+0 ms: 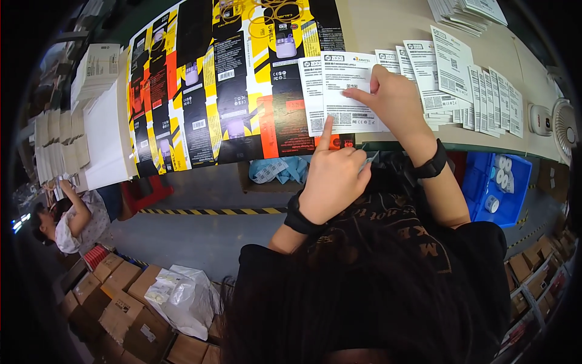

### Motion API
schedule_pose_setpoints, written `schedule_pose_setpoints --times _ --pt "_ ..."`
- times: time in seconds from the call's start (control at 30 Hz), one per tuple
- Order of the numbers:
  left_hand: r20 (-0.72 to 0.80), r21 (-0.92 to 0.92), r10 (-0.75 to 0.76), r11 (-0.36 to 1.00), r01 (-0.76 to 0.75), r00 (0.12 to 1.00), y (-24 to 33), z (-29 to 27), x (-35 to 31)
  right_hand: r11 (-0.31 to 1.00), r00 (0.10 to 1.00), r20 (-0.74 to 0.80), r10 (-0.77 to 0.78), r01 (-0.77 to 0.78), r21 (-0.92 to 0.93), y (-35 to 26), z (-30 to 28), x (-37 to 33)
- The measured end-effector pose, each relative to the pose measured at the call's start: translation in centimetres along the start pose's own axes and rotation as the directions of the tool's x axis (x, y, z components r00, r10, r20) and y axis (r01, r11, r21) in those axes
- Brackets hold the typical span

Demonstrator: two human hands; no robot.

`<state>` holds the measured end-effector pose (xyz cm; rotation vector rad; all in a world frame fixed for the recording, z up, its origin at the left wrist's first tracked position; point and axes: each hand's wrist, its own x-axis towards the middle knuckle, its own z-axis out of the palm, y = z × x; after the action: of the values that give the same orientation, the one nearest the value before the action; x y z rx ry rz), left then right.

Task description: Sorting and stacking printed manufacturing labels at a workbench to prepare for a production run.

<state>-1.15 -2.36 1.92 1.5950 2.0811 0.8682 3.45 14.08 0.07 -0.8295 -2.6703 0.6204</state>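
Observation:
A white printed card (pixel 348 76) lies at the table's front edge, partly covering another white card (pixel 312 100). My left hand (pixel 336 182) rests below, its index finger stretched onto the card's lower part. The other fingers curl around a thin pale sheet (pixel 370 160) that sticks out by the thumb. Over the card's right side is my right hand (pixel 397 106), with the thumb laid across the print and apart from the bent index finger. Its remaining fingers are hidden. Several similar white cards (pixel 421 76) fan out to the right of it.
Black, yellow and red printed sheets (pixel 227 103) cover the table's left, with rubber bands (pixel 273 15) on top. White stacks (pixel 100 67) stand further left. A fan (pixel 564 127) sits far right. Below are a blue bin (pixel 476 197), cardboard boxes (pixel 130 315) and another person (pixel 79 218).

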Motion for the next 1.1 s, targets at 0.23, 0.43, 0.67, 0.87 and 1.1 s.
schedule_pose_setpoints --times 0.23,0.43,0.67,0.87,1.1 --pt "0.112 0.107 -0.021 0.994 0.009 0.993 -0.6 1.0 0.4 0.976 0.991 -0.001 0.135 -0.133 0.172 0.9 -0.3 0.6" --pt "0.106 0.043 -0.020 0.999 0.016 0.994 -0.9 0.8 0.3 0.960 0.991 0.057 0.119 -0.129 0.248 1.3 -0.9 0.1" --pt "0.047 0.027 -0.047 0.999 0.046 0.998 -0.2 0.3 -0.7 0.932 0.951 0.304 0.064 -0.165 0.323 0.7 -2.8 -0.3" --pt "0.039 0.056 -0.074 0.996 0.072 0.996 -0.3 0.7 -1.1 0.828 0.820 0.143 -0.555 0.528 0.187 -1.9 0.3 -1.3" --pt "0.098 0.078 -0.100 0.993 0.093 0.990 -0.1 0.2 -1.0 0.861 0.813 0.302 -0.498 0.506 0.060 -0.4 -3.2 -2.3"
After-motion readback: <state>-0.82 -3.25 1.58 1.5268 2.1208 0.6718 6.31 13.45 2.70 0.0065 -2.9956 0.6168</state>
